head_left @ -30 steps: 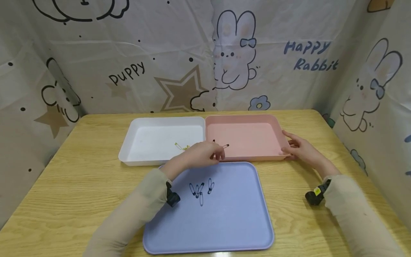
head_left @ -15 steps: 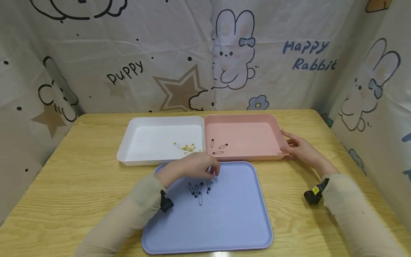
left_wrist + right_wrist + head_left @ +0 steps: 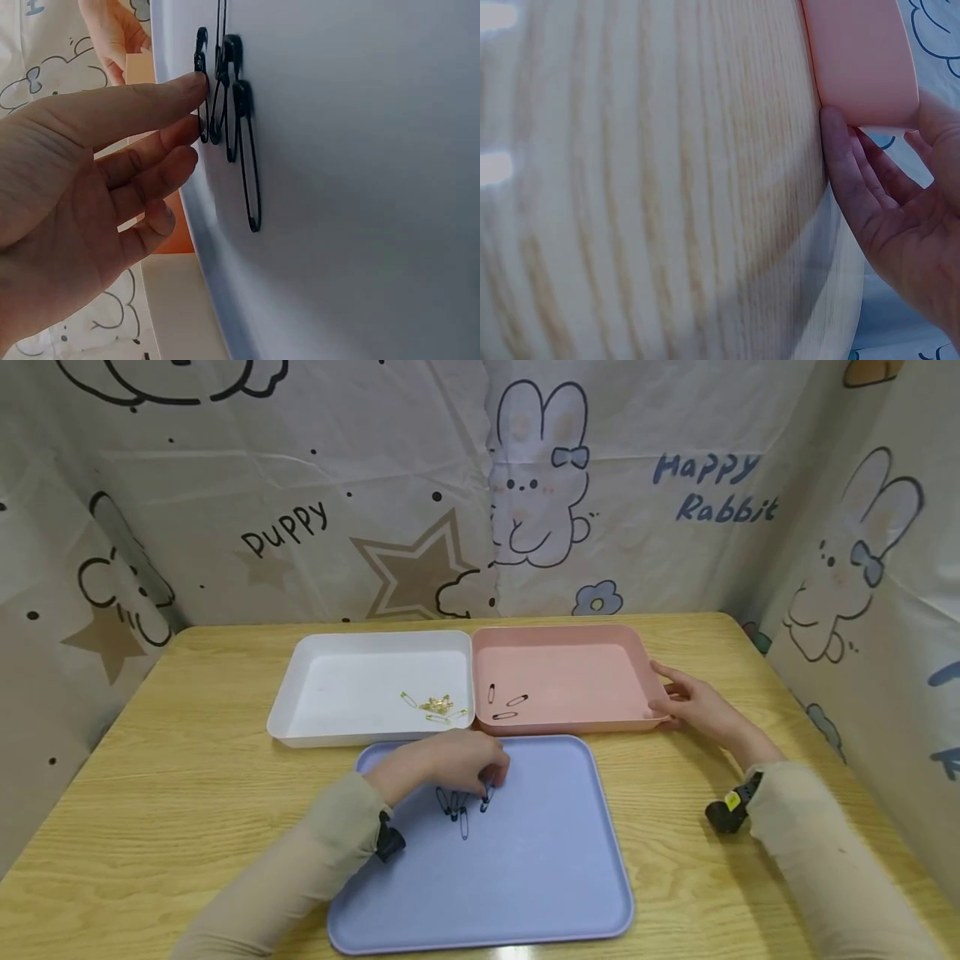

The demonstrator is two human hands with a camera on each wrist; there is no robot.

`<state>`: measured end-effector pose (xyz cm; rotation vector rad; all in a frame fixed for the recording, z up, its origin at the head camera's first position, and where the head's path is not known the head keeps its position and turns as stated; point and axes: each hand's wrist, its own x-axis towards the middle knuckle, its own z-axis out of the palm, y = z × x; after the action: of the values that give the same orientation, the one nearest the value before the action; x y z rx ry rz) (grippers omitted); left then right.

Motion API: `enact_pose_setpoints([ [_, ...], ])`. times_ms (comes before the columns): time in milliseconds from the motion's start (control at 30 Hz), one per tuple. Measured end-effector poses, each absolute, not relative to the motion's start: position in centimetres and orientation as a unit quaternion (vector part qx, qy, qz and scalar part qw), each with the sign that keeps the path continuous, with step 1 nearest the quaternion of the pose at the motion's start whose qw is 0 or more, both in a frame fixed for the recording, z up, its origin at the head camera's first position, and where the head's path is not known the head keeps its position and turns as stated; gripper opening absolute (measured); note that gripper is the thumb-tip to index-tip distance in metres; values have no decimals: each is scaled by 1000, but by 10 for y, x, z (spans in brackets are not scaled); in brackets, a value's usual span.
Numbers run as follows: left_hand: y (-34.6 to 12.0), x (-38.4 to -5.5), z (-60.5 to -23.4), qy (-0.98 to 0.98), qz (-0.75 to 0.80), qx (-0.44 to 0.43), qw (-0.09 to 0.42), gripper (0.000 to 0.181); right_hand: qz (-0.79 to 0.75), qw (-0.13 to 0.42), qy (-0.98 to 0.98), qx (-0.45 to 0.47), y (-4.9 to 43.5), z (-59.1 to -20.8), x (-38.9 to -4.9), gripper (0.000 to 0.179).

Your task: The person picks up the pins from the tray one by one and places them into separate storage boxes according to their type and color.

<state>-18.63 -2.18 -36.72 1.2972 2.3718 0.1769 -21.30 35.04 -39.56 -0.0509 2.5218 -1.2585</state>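
Observation:
My left hand is over the upper part of the blue tray. Its thumb and index finger pinch at a black safety pin in the left wrist view, the other fingers curling behind. Several more black safety pins lie close by on that tray; the hand partly hides them in the head view. My right hand holds the right end of the pink tray, thumb at the rim and fingers against the outer wall. Inside the pink tray lie three black safety pins.
A white tray stands against the pink one's left side. Gold safety pins are heaped in its front right corner. Under everything is a wooden table, with a patterned cloth behind and at both sides.
My left hand has come back from above the pink tray's front left corner, down to the safety pins on the blue tray. The right hand keeps its hold on the pink tray.

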Motion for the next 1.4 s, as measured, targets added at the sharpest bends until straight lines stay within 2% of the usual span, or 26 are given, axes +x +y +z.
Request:
enact_pose_setpoints([
  [433, -21, -186, -371, 853, 88, 457, 236, 11, -437, 168, 884, -19, 351, -394, -213, 75],
  [1400, -18, -187, -367, 855, 160, 443, 217, 11, -438, 164, 884, -20, 350, -395, -212, 74],
])
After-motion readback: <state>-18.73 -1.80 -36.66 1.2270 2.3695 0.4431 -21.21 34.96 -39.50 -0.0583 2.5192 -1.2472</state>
